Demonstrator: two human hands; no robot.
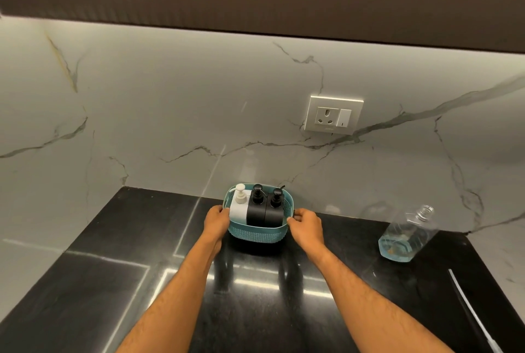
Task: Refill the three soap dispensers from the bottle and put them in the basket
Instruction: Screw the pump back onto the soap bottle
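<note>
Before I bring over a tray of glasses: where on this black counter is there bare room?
Free: the wide near stretch of counter between the forearms, and the left part, from the basket to the left edge. Crowded: the basket gripped by the left hand and right hand, and the uncapped bottle at the right.

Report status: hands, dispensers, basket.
Left hand and right hand grip basket. Three dispensers inside. Bottle uncapped, clear of basket.
</note>
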